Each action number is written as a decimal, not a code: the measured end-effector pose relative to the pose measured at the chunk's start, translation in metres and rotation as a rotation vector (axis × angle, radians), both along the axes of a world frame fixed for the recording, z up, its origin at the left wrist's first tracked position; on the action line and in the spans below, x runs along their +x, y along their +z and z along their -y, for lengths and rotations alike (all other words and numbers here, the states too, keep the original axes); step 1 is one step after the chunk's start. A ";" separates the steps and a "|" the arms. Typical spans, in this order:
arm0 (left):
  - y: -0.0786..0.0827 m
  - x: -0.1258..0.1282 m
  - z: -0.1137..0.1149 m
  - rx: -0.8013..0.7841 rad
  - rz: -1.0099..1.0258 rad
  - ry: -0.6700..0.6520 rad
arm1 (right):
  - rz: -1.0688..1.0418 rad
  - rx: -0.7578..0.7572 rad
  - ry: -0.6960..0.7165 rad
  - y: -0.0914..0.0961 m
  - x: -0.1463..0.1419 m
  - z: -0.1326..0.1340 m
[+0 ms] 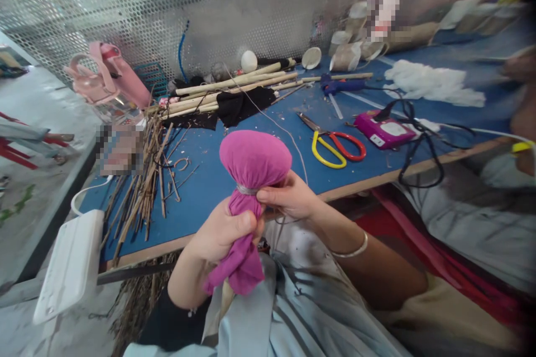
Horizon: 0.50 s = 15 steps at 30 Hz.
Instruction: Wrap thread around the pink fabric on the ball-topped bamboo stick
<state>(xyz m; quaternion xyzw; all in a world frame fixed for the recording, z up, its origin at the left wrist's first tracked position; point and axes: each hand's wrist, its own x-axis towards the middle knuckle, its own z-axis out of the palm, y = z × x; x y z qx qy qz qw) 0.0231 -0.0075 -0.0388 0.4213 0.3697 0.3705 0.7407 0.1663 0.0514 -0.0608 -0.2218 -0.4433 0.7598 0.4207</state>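
In the middle of the view is a bundle of magenta cloth [254, 156], drawn smooth over a rounded head and gathered at a neck. A grey wire or cord [247, 190] is wound around that neck. My left hand [228, 228] is wrapped round the gathered cloth just below the winding, and the loose cloth tail hangs under it. At the neck, my right hand [288, 198] pinches with its thumb on the end of the winding. A pale stick [226, 297] shows below the cloth tail. A thin strand runs from near my right hand back over the table.
On the blue table [192, 167] lie red-and-yellow-handled scissors [335, 148], a blue glue gun [341, 85], a purple box [383, 129] with cables, white fluff [435, 83], peeled sticks [234, 82] and twigs [140, 184]. Pink bottles [121, 75] stand at left. Another person sits at right.
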 end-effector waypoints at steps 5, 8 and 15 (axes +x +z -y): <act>-0.004 0.000 -0.009 0.025 0.034 -0.156 | 0.044 -0.116 0.158 0.007 0.009 0.000; 0.003 -0.002 -0.007 0.249 -0.303 0.055 | 0.074 -0.125 -0.046 0.014 0.007 0.006; -0.002 0.029 0.021 0.552 -0.671 0.470 | 0.166 0.035 -0.366 0.033 -0.008 0.023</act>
